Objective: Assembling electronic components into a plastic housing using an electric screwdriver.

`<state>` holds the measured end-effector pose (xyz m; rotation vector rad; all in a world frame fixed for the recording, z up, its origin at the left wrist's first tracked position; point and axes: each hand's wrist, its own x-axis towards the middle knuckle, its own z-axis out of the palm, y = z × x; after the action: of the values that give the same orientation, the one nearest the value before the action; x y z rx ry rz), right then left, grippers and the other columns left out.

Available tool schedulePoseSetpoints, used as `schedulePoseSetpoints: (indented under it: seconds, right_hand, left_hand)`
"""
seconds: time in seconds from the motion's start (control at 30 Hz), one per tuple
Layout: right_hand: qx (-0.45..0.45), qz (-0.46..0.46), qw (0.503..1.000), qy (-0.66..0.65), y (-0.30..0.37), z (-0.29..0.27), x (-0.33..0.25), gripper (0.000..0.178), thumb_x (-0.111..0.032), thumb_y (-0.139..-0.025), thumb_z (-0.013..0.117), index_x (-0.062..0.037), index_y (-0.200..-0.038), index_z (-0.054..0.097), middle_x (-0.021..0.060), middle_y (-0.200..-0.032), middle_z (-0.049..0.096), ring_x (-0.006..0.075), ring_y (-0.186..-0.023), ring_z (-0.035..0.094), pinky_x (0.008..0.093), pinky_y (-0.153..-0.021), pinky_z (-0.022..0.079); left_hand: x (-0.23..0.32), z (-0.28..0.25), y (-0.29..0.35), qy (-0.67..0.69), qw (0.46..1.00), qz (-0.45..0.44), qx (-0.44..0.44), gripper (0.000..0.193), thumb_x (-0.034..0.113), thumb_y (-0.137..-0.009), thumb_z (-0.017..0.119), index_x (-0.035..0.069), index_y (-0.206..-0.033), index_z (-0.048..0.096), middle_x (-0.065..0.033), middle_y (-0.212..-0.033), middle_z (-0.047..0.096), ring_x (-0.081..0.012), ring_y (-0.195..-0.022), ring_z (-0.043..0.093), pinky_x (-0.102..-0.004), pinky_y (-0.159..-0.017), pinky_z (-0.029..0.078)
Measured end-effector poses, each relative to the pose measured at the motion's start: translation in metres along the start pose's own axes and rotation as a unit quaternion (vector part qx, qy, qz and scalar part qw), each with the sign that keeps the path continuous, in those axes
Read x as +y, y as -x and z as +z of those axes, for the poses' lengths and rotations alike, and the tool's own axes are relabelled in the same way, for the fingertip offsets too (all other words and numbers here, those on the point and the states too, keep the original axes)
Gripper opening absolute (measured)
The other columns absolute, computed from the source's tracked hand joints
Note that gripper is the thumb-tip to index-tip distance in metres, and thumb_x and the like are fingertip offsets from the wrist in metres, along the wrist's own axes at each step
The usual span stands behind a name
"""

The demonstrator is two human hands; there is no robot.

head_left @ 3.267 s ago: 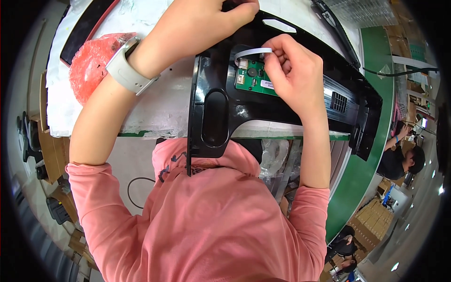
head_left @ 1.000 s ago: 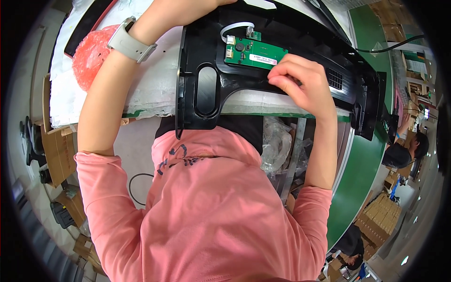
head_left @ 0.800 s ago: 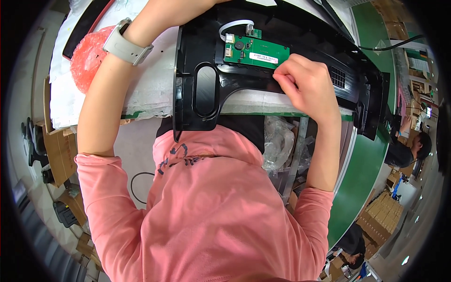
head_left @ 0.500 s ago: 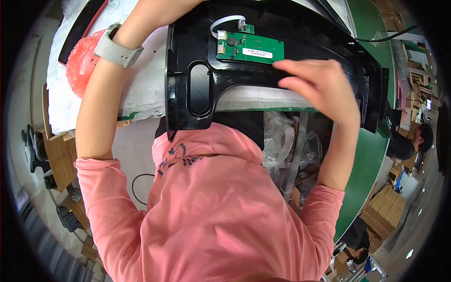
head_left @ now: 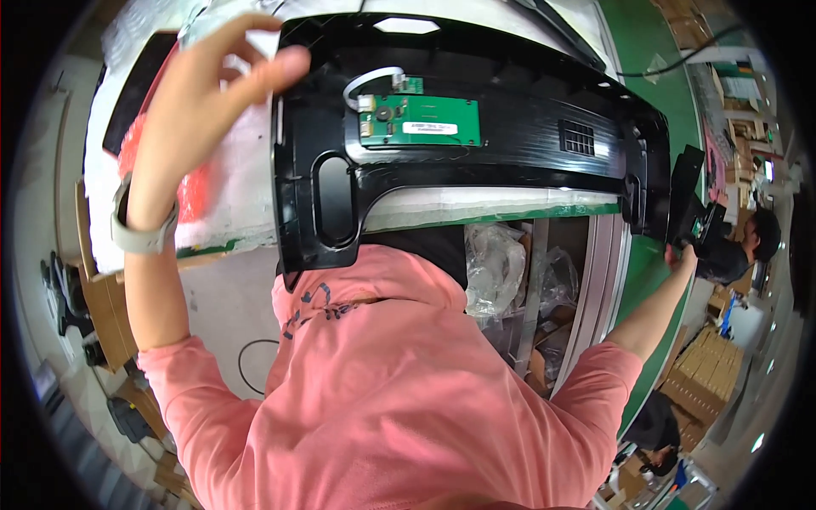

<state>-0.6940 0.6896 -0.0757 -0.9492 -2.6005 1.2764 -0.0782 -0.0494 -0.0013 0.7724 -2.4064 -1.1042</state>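
Note:
A long black plastic panel [head_left: 510, 163] lies across the bench in front of me, its near left corner reaching over the edge toward my body. On it sits a green circuit board [head_left: 459, 110] with a white label, joined by a white ribbon cable [head_left: 367, 83] to a smaller green board [head_left: 414, 85]. My left hand [head_left: 208, 89] is raised beside the panel's left end, fingers apart, holding nothing. Far to the right, my right hand [head_left: 680, 257] closes on the near end of a black plastic part [head_left: 685, 183] with a bit of green on it; its fingers are partly hidden.
Pink bubble wrap [head_left: 194, 191] and a black piece with a red edge [head_left: 140, 93] lie left of the panel. Clear plastic bags [head_left: 497, 263] sit below the bench. A black cable [head_left: 688, 55] crosses the far right. Two people work at the right near stacked cartons [head_left: 701, 378].
My right hand has left the circuit board and reached right to the black part. My left hand has come back from the panel's far edge to its left side. The view has shifted slightly.

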Motion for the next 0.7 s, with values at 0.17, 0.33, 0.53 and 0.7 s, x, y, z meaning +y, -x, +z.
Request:
schedulePoseSetpoints:
  seconds: [0.17, 0.33, 0.53, 0.7]
  right_hand:
    - [-0.052, -0.087, 0.949, -0.297, 0.022, 0.035, 0.010, 0.030, -0.013, -0.091, 0.059, 0.0028, -0.117, 0.061, 0.0197, -0.095, 0.068, 0.0331, -0.075, 0.068, 0.0441, -0.059, 0.060]
    - [-0.398, -0.284, 0.670, -0.559, 0.093, -0.023, 0.027, 0.036, -0.024, -0.097, 0.053, -0.0019, -0.126, 0.058, 0.0180, -0.123, 0.060, 0.0307, -0.110, 0.059, 0.0436, -0.096, 0.051]
    - [-0.352, -0.302, 0.756, -0.461, 0.096, -0.197, 0.030, 0.035, -0.020, -0.098, 0.054, -0.0008, -0.126, 0.058, 0.0182, -0.121, 0.063, 0.0311, -0.108, 0.061, 0.0457, -0.096, 0.051]
    - [-0.015, -0.411, 0.855, -0.316, 0.191, -0.204, -0.031, 0.034, -0.011, -0.097, 0.056, 0.0002, -0.130, 0.056, 0.0157, -0.122, 0.063, 0.0276, -0.108, 0.062, 0.0447, -0.098, 0.051]
  left_hand:
    - [-0.018, 0.033, 0.017, 0.204, 0.977, -0.013, -0.065, 0.079, 0.012, -0.080, 0.070, 0.008, -0.149, 0.032, -0.0086, -0.111, 0.062, -0.0124, -0.092, 0.062, -0.0227, -0.060, 0.049]
    - [0.055, 0.075, -0.024, 0.420, 0.894, -0.076, -0.135, 0.084, 0.020, -0.078, 0.069, 0.007, -0.149, 0.026, -0.0074, -0.107, 0.060, -0.0161, -0.096, 0.060, -0.0257, -0.070, 0.051]
    - [0.217, 0.244, -0.067, 0.397, 0.852, 0.002, -0.341, 0.106, 0.031, -0.076, 0.076, -0.006, -0.139, -0.001, -0.0223, -0.106, 0.055, -0.0231, -0.084, 0.064, -0.0310, -0.054, 0.057]
    - [0.277, 0.375, -0.026, 0.358, 0.860, 0.038, -0.362, 0.114, 0.035, -0.075, 0.081, -0.005, -0.140, -0.003, -0.0229, -0.105, 0.061, -0.0221, -0.075, 0.067, -0.0287, -0.059, 0.058]
